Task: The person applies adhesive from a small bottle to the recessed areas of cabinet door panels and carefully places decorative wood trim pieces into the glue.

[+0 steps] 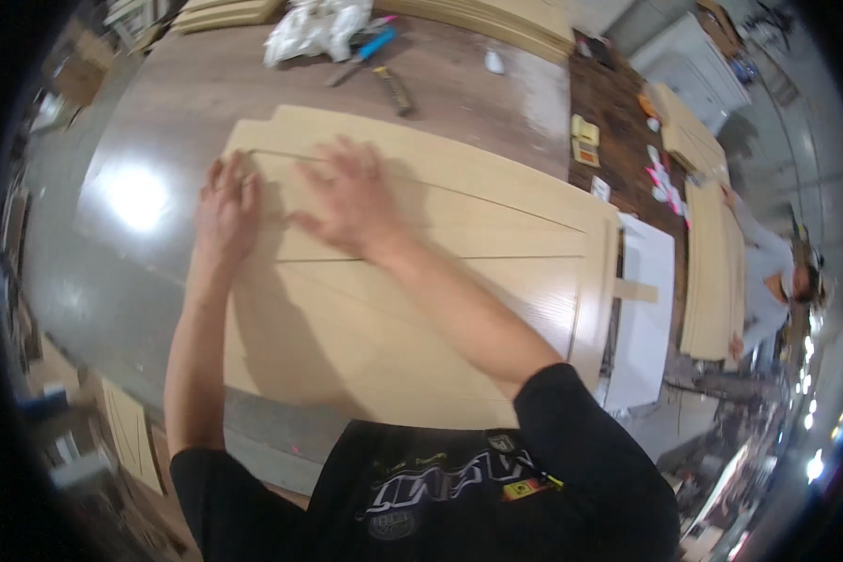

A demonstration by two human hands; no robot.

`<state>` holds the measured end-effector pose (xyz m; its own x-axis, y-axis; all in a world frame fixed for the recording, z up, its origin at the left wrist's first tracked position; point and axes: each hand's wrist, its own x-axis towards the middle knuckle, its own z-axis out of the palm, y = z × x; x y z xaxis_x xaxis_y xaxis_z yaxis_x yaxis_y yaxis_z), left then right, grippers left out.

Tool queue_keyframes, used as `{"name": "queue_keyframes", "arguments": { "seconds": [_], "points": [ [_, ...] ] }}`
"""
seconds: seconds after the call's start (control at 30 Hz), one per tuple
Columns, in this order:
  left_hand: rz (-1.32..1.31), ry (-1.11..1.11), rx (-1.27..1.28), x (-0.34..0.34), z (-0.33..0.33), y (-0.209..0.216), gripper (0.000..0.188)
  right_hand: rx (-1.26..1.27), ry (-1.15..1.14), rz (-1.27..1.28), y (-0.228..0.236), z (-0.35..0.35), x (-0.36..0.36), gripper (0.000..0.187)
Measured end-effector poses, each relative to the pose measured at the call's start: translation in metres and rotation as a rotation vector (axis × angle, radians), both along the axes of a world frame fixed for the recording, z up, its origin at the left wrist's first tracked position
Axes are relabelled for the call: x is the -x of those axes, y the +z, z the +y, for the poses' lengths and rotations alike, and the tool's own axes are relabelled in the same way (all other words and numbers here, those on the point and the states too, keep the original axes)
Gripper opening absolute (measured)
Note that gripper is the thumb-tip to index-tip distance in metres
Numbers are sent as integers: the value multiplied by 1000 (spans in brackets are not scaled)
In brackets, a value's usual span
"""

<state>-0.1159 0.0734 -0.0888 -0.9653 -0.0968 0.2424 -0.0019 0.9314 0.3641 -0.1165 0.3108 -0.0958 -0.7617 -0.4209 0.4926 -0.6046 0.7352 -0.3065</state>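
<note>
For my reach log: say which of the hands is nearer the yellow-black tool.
Right. The right hand is below and slightly left of the yellow-black tool; the left hand is farther left and lower, at the panel.

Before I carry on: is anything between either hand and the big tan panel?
Nothing visible. The left hand is at the left edge of the panel; the blurred right hand is over its face. The blue tool lies clear, beyond the far edge.
</note>
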Motion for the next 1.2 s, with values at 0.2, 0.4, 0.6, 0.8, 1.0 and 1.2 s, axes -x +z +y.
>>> {"name": "queue_keyframes", "arguments": {
  "seconds": [0.2, 0.4, 0.6, 0.8, 1.0, 1.2],
  "points": [
    [-65, 2, -31, 4, 6, 5, 49, 12, -217, 66, -11, 110, -8, 55],
    [-92, 12, -36, 4, 3, 11, 49, -86, -611, 116, 7, 306, -31, 44],
    [9, 60, 91, 0, -1, 0, 52, -133, -661, 104, -5, 315, -31, 41],
    [128, 79, 17, -10, 18, 6, 50, -142, -685, 42, -11, 336, -37, 41],
    [-244, 158, -553, -39, -76, -20, 65, -105, -676, -34, 3, 313, -35, 35],
    [-717, 190, -673, -39, -50, 58, 52, -63, -630, -38, -7, 328, -34, 31]
  ]
}}
